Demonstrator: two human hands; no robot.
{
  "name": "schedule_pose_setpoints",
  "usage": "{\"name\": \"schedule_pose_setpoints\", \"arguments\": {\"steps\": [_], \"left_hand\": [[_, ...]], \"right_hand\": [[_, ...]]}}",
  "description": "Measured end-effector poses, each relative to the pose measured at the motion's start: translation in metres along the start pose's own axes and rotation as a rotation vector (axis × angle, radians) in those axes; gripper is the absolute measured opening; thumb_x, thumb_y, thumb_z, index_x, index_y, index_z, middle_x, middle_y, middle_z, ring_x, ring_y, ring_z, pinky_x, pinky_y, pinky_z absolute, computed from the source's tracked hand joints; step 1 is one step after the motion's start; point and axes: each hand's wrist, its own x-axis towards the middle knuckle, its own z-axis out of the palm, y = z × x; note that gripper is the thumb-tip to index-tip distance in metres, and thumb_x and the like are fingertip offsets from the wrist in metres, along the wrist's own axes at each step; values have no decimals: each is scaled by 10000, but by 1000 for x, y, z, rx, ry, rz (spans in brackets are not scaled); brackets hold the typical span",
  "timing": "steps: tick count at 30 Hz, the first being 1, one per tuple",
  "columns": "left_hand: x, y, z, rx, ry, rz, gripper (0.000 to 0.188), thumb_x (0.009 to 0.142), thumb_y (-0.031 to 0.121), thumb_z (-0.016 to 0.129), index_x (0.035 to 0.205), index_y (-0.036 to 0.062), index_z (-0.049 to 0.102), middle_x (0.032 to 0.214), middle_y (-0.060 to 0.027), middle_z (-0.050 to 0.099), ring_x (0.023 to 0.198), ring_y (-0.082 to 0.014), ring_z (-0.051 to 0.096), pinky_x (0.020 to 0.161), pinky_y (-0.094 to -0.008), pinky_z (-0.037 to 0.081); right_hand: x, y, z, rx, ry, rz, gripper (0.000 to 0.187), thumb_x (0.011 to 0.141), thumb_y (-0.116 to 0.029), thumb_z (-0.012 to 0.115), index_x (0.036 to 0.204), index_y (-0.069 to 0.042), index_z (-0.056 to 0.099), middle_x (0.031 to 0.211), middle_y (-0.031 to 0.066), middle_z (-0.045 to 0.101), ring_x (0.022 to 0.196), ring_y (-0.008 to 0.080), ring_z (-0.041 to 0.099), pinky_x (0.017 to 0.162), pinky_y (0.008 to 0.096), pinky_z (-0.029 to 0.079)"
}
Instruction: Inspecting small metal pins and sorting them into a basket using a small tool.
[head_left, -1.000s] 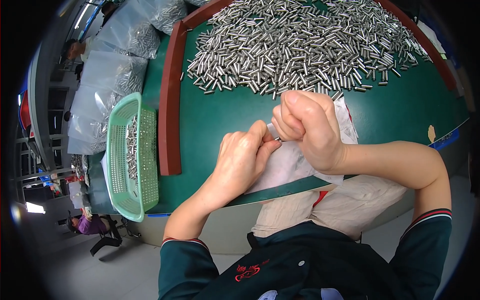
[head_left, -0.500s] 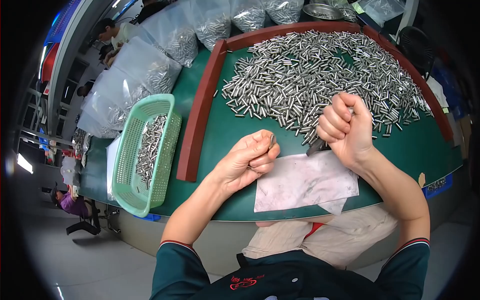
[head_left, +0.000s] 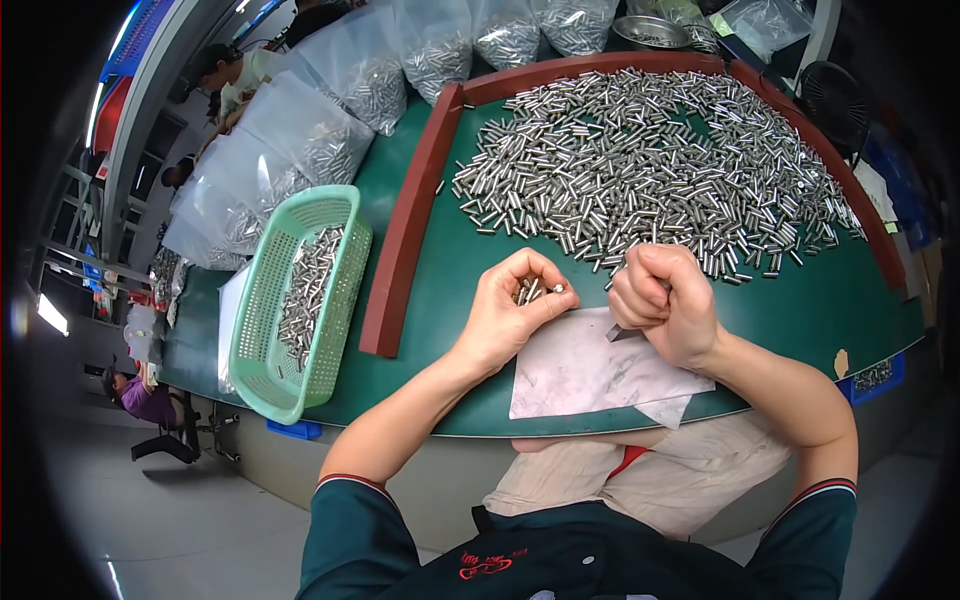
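Note:
My left hand (head_left: pixel 508 318) is curled around several small metal pins (head_left: pixel 528 291), with one pin end showing bright at the tip of the thumb. To its right, my right hand (head_left: pixel 665 305) is closed in a fist around a dark, flat-bladed tool (head_left: pixel 622 333); the handle is hidden by the fingers. Under the tool lies a smudged pale cloth (head_left: pixel 580 375). Just beyond both hands spreads a wide heap of short, shiny metal pins (head_left: pixel 640 170) on the green tabletop (head_left: pixel 430 250).
A red-brown wooden border (head_left: pixel 400 240) fences the heap. Left of it stands a green perforated basket (head_left: pixel 355 262) partly filled with pins. Clear bags of pins (head_left: pixel 325 130) line the far left edge. A metal bowl (head_left: pixel 652 32) and a black fan (head_left: pixel 833 100) are at the back. Other people sit at left.
My left hand has turned and its fingers have loosened, so the pins in it show. My right fist has come down and slightly left, bringing the tool over the cloth.

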Motion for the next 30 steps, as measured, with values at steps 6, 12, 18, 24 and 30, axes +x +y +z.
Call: {"name": "schedule_pose_setpoints", "arguments": {"steps": [6,12,18,24,30], "left_hand": [[1,4,2,28,0,-69,139,745,4,617,765,37,484,764,-57,587,743,-109,559,710,-239,456],[0,10,3,-125,1,-100,83,781,30,587,808,35,508,769,-61,587,614,-61,510,546,-183,408],[1,14,-21,-837,-61,-379,237,911,239,403,938,29,509,587,14,386,436,-30,254,414,-181,219],[-16,60,-61,-210,369,206,257,901,282,438,843,41,507,525,67,308,453,-22,242,408,-189,190],[-47,105,-121,776,1074,583,187,887,134,454,820,-6,560,593,34,439,515,-33,336,454,-199,268]], "right_hand": [[0,0,-1,-1,21,-2,383,857,-202,347,493,-95,295,420,-16,246,380,77,182,397,249,166],[1,1,0,-1,25,-4,381,856,-200,344,494,-98,288,418,-15,243,379,79,178,394,249,165],[0,0,-1,36,61,29,369,853,-202,344,504,-102,279,417,-16,232,381,79,169,394,248,156],[0,0,2,-1,57,12,370,851,-203,350,504,-101,278,419,-13,231,381,82,169,395,249,154],[0,0,5,-36,53,4,380,847,-202,355,491,-99,269,407,-10,224,375,87,167,385,255,156]]}}
